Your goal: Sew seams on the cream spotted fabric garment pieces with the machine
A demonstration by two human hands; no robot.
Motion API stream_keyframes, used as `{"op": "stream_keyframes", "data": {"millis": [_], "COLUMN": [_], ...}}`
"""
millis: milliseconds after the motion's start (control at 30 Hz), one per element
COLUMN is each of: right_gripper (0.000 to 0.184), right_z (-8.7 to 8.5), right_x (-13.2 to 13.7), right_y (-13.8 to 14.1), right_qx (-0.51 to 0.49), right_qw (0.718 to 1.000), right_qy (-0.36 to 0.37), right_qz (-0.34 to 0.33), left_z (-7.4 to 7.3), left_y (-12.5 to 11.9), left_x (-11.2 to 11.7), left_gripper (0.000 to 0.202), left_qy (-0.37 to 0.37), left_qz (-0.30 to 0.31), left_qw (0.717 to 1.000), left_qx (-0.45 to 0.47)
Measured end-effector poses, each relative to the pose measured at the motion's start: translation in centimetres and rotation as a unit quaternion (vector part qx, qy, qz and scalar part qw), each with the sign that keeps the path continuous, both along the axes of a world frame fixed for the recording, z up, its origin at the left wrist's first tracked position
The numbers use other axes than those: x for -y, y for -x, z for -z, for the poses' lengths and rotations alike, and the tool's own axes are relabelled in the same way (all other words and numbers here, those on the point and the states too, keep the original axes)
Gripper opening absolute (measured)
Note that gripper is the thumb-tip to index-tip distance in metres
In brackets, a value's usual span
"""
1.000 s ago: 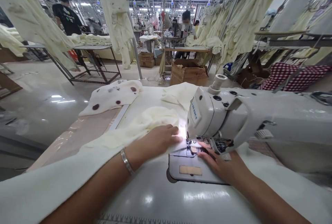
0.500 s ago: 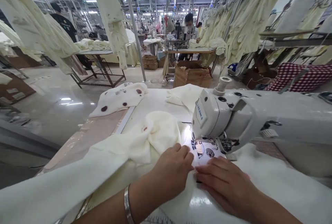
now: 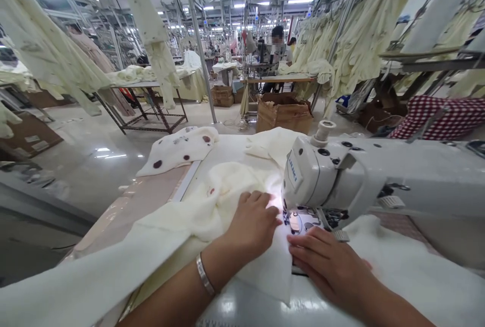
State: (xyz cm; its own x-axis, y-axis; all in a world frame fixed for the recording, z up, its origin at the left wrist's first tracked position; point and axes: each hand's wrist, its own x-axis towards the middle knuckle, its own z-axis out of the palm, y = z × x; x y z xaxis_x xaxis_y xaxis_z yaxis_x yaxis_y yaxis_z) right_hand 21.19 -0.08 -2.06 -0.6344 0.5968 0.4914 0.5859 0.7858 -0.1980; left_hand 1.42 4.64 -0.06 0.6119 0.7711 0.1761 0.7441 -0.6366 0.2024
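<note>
A soft cream fabric piece [image 3: 159, 236] lies across the sewing table and runs up beside the needle area of a white sewing machine [image 3: 314, 175]. My left hand [image 3: 254, 223], with a silver bracelet at the wrist, has its fingers curled on the fabric just left of the presser foot. My right hand [image 3: 331, 261] rests on the machine bed below the needle area, fingers stretched and lying flat, tips at the fabric's right edge. A lamp lights the metal plate [image 3: 301, 221] between the hands. My left fingertips are partly hidden.
White fabric with dark spots [image 3: 180, 147] lies at the table's far left corner. More cream cloth [image 3: 275, 141] sits behind the machine head. Cream garments [image 3: 359, 39] hang at both sides. A cardboard box [image 3: 284, 112] stands beyond the table, and a person [image 3: 278, 39] sits farther back.
My left hand has moved forward and slightly left with the fabric, whose near edge now shows on the bed. The hands are farther apart. The view has shifted slightly.
</note>
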Motion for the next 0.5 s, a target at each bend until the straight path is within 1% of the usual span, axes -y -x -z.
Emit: {"op": "stream_keyframes", "data": {"millis": [67, 133, 200, 233, 267, 300, 333, 367, 400, 467, 500], "right_gripper": [0.018, 0.018, 0.021, 0.022, 0.023, 0.022, 0.021, 0.019, 0.018, 0.018, 0.018], "right_z": [0.0, 0.0, 0.0, 0.0, 0.0, 0.0, -0.1, -0.1, -0.1, -0.2, -0.2], "right_x": [0.0, -0.1, -0.1, -0.1, -0.1, -0.1, -0.1, -0.1, -0.1, -0.3, -0.5], "right_y": [0.1, 0.0, -0.1, -0.2, -0.3, -0.4, -0.6, -0.7, -0.9, -1.3, -1.5], "right_qx": [0.007, 0.016, 0.022, 0.024, 0.027, 0.030, 0.032, 0.034, 0.034, 0.026, 0.021], "right_qw": [1.000, 1.000, 0.999, 0.998, 0.998, 0.998, 0.998, 0.998, 0.998, 0.997, 0.996], "right_qy": [-0.004, -0.017, -0.038, -0.047, -0.051, -0.049, -0.045, -0.041, -0.041, -0.055, -0.066], "right_qz": [-0.004, -0.011, -0.019, -0.021, -0.022, -0.022, -0.023, -0.025, -0.029, -0.042, -0.050], "left_z": [-0.3, -1.2, -3.0, -4.1, -5.2, -5.9, -6.2, -6.0, -5.3, -3.1, -2.0], "left_y": [0.6, 1.9, 4.2, 5.7, 7.5, 9.4, 11.5, 13.7, 16.0, 20.6, 22.6], "left_x": [-1.1, -2.5, -3.0, -2.5, -1.4, 0.4, 2.8, 5.7, 8.7, 14.4, 16.8], "left_gripper": [0.021, 0.023, 0.020, 0.021, 0.023, 0.023, 0.023, 0.019, 0.012, 0.018, 0.014], "left_qy": [-0.026, -0.024, -0.016, -0.022, -0.032, -0.041, -0.049, -0.055, -0.064, -0.050, -0.059], "left_qz": [-0.019, -0.029, -0.067, -0.100, -0.135, -0.162, -0.190, -0.219, -0.243, -0.239, -0.231], "left_qw": [0.999, 0.998, 0.995, 0.992, 0.988, 0.983, 0.977, 0.969, 0.956, 0.942, 0.940], "left_qx": [-0.012, -0.045, -0.072, -0.075, -0.075, -0.078, -0.083, -0.098, -0.150, -0.232, -0.245]}}
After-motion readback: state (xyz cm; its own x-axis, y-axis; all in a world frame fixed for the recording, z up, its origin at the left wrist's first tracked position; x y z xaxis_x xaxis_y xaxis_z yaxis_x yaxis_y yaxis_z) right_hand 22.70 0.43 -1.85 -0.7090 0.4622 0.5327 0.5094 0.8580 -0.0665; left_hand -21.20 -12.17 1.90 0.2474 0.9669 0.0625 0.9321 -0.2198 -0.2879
